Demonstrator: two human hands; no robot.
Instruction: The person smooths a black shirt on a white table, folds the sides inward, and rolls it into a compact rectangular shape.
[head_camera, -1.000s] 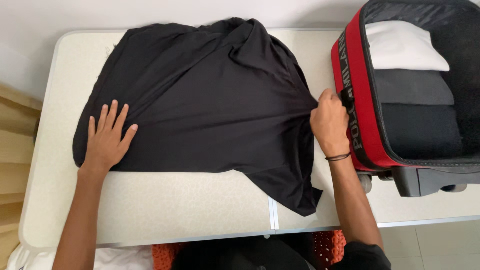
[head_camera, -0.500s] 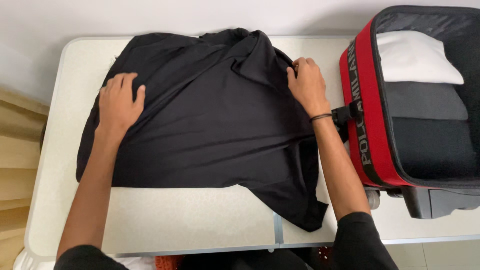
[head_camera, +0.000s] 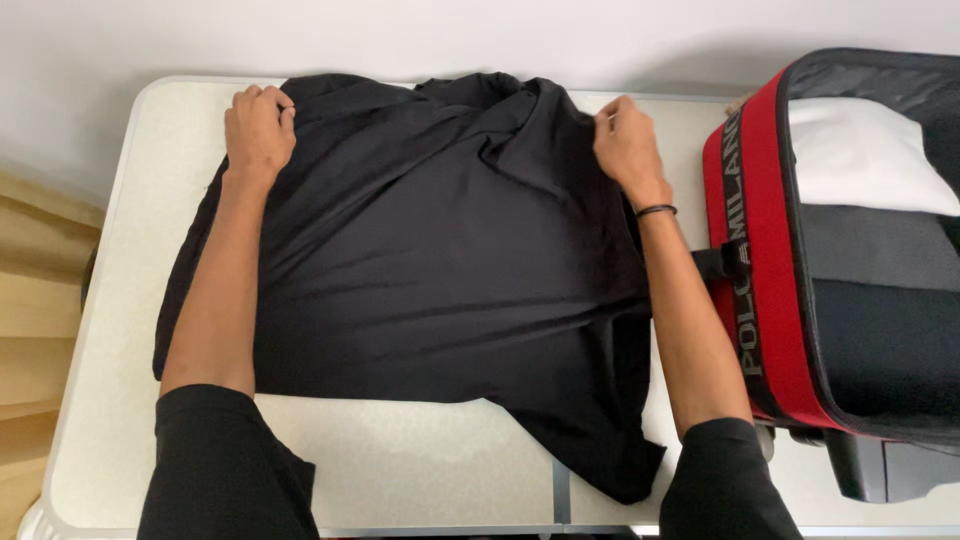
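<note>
Black shirt (head_camera: 440, 250), spread on counter (head_camera: 400, 460). My left hand (head_camera: 258, 125) and right hand (head_camera: 625, 145) each pinch its far edge.

A plain black garment (head_camera: 440, 260) is lying on a cream speckled table (head_camera: 400, 470). A red suitcase (head_camera: 770, 250) with black trim is showing white, grey and black folded clothes.

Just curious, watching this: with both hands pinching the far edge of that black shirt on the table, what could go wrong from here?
1. The shirt is bunched near the collar between the left hand and right hand; folding now may trap creases.
2. Its near corner overhangs the table edge, so a tug might slide it off.
3. The open suitcase sits close; the right arm could bump it.
</note>
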